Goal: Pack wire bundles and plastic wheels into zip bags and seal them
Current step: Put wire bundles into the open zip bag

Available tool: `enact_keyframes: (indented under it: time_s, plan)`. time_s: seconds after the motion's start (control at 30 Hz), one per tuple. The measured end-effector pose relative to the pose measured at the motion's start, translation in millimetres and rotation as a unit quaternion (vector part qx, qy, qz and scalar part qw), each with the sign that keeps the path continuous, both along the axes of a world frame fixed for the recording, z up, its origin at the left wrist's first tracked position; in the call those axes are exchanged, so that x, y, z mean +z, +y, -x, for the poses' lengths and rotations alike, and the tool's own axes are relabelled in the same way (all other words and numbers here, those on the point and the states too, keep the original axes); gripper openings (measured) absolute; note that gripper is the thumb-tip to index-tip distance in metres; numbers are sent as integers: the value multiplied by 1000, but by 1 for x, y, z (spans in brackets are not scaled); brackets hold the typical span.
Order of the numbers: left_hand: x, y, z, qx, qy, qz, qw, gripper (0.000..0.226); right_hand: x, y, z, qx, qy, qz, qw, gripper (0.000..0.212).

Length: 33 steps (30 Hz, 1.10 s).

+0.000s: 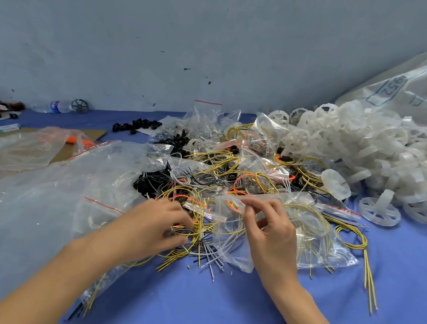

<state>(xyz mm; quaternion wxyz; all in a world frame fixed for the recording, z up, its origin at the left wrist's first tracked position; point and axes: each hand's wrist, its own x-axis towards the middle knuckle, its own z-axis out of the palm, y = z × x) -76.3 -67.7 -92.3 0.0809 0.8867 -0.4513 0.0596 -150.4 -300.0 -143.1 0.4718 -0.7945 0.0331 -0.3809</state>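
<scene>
Gripping a wire bundle (190,239) with curled fingers, the left hand (155,225) sits just left of the zip bag (230,251), whose rim the right hand (270,234) pinches. Bundle tails point toward the person; loading likely means a short rightward feed. The wheels (363,149) lie beyond the right hand.

Near edge: bare blue table (219,315), wide open front and centre.
Front right: open too, just one yellow wire bundle (353,238) trailing its tails toward the edge.
Centre: wire tangle (206,176) and crumpled bags (256,163), no bare cloth anywhere.
Between hands: left hand (155,224) gripping the tangle, right hand (270,236) pinching a zip bag (226,238), gap plugged.
Left: big clear bags (36,198) blanket the lot.
Right: plastic wheels (363,149) heaped high, a solid wall.
Back left: blue strip free by the black rings (135,125).
</scene>
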Motion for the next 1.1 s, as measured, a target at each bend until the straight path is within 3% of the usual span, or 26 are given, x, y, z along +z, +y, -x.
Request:
enact_keyframes:
  time_s: [0.07, 0.17, 0.23, 0.4, 0.47, 0.63, 0.73, 0.8, 0.93, 1.03, 1.1]
  plan:
    - [-14, 3, 3, -6, -15, -55, 998, 27, 1, -2, 1, -4, -3, -6, 1000, 16]
    - [-22, 8, 4, -26, -22, -46, 998, 21, 4, -6, 3, -13, -11, -8, 1000, 16]
    - [-21, 7, 3, -42, -27, -13, 999, 17, 8, -9, 4, -16, -18, -17, 1000, 15]
    - [1, 8, 0, -23, -46, 118, 992, 32, 18, -14, 7, -52, -58, -54, 995, 15]
    - [8, 12, -3, 5, -38, 177, 984, 24, 23, -15, 8, -66, -83, -73, 992, 16]
    - [24, 22, -4, 111, 65, 398, 909, 14, 31, -17, 10, -73, -92, -87, 989, 17]
    - [45, 20, 1, 89, 104, 479, 867, 15, 32, -16, 8, -65, -70, -66, 993, 17]
    - [59, 11, 8, 50, 148, 425, 892, 17, 31, -13, 8, -48, -41, -44, 997, 16]
    - [56, -40, 18, 34, 172, 121, 977, 23, 32, -5, 11, -28, -13, 6, 1000, 14]
    - [32, -90, 22, 52, 183, 68, 979, 20, 32, -4, 16, -14, -6, 51, 999, 14]
    - [18, -115, 22, 81, 292, 118, 946, 23, 30, -3, 19, -6, 6, 82, 997, 12]
